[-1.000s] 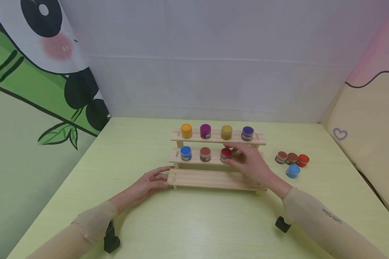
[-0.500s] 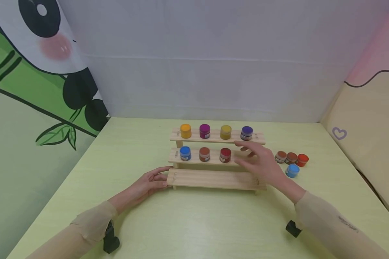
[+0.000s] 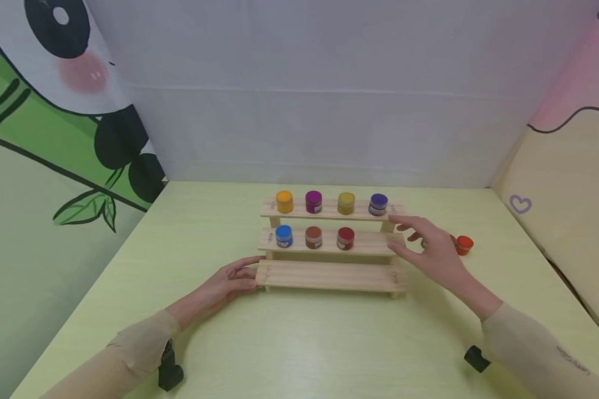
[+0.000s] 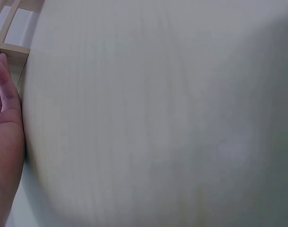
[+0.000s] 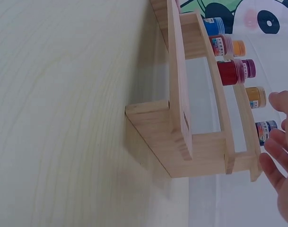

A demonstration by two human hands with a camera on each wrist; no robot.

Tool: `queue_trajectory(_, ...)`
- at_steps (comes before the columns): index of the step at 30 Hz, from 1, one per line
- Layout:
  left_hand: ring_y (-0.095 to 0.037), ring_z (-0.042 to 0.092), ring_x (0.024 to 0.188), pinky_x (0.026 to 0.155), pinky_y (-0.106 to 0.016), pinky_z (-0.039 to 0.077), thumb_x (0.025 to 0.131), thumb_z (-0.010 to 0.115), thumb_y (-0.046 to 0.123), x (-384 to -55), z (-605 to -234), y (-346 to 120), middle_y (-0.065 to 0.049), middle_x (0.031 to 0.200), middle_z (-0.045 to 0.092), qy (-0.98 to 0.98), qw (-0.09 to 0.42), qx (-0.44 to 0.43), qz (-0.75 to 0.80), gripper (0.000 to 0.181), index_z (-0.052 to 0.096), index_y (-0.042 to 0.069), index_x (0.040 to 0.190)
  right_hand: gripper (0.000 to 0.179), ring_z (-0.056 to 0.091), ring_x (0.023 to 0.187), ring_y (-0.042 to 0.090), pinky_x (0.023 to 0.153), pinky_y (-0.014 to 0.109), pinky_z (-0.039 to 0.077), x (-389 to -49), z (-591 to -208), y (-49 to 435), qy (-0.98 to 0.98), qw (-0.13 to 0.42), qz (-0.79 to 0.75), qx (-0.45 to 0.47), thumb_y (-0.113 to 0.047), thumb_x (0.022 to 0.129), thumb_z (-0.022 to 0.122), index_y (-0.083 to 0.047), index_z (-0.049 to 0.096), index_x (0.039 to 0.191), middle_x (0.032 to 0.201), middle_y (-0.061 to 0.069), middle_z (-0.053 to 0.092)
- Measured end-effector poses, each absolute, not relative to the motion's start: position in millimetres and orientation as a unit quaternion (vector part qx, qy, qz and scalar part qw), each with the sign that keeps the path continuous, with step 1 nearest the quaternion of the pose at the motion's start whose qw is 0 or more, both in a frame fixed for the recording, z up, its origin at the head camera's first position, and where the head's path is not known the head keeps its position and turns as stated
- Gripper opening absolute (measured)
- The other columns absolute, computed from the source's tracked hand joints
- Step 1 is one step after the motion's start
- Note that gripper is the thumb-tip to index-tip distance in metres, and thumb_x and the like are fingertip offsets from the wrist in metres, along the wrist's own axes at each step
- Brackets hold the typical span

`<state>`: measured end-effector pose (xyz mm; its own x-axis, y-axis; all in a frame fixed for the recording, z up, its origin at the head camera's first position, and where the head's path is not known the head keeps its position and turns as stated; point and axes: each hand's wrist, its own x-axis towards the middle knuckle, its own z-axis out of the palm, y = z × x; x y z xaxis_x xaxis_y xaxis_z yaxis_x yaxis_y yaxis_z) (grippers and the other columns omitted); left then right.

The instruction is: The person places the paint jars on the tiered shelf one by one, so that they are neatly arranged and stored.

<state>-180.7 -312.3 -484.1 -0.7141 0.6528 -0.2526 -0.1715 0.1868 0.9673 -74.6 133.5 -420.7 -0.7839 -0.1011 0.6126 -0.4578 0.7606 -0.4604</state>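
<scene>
In the head view a three-tier wooden rack [image 3: 329, 277] stands on the table. Its top tier bears small paint jars in orange [image 3: 284, 201], purple, yellow and dark blue [image 3: 377, 204]. On the middle tier sit a blue jar [image 3: 284, 236], a brown jar [image 3: 313, 237] and a dark red jar [image 3: 345, 238]; the bottom tier is bare. My left hand [image 3: 227, 285] rests against the rack's left end, fingers relaxed. My right hand [image 3: 431, 252], holding nothing, hovers by the right end with thumb and fingers spread apart. It partly covers the loose jars behind it.
To the right of the rack, a red jar [image 3: 464, 245] lies partly in sight beside a brown one. A pale wall [image 3: 329, 133] closes off the back of the table [image 3: 309, 343]. A black wrist mount [image 3: 476, 359] hangs below the right sleeve.
My right hand has let go of the dark red jar, which stays on the middle tier, and has moved right toward the loose jars. The left hand keeps its place.
</scene>
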Motion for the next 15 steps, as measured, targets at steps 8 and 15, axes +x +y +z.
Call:
queue_trajectory(8, -0.007, 0.064, 0.112, 0.094, -0.02, 0.052, 0.096, 0.065, 0.02, -180, -483, -313, 0.004, 0.117, 0.068, 0.698, 0.338, 0.165, 0.61, 0.072, 0.027, 0.014, 0.157, 0.057, 0.058, 0.085, -0.008, 0.07, 0.007, 0.048, -66, -420, 153, -0.895, 0.298, 0.305, 0.131, -0.006, 0.078, 0.082, -0.014, 0.063, 0.131, 0.118, 0.006, 0.069)
queue_trajectory(15, -0.007, 0.063, 0.113, 0.095, -0.02, 0.052, 0.096, 0.064, 0.018, -180, -482, -313, 0.004, 0.118, 0.067, 0.698, 0.337, 0.167, 0.609, 0.071, 0.027, 0.014, 0.157, 0.058, 0.057, 0.079, -0.019, 0.062, 0.007, 0.046, -60, -424, 170, -0.891, 0.307, 0.307, 0.132, 0.001, 0.075, 0.082, -0.011, 0.064, 0.129, 0.109, 0.008, 0.07)
